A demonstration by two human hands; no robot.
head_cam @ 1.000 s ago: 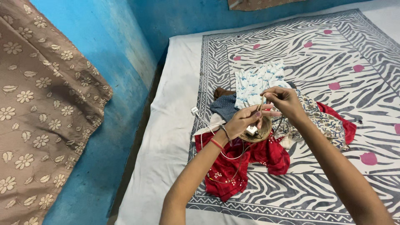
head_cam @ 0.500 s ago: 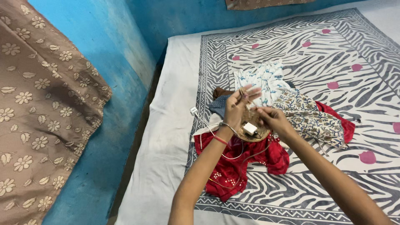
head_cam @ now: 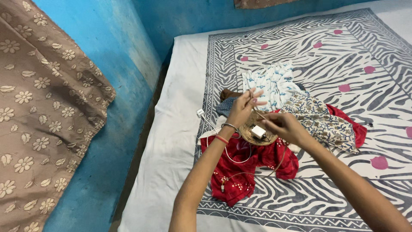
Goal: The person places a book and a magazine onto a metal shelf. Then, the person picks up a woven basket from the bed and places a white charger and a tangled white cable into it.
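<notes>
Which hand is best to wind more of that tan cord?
Probably the right hand: it pinches the tan cord where the slack hangs, while the left hand holds the wound end up.

Bedsheet: grey-and-white zebra stripes with pink spots, plain white margin at left. Near cloth: red with small pale dots. Far cloth: white with blue print. Right cloth: cream with dark floral print. Wall: blue. Curtain, left: brown with cream flowers.

Both arms outstretched, left hand raised with fingers pinched, right hand closed
</notes>
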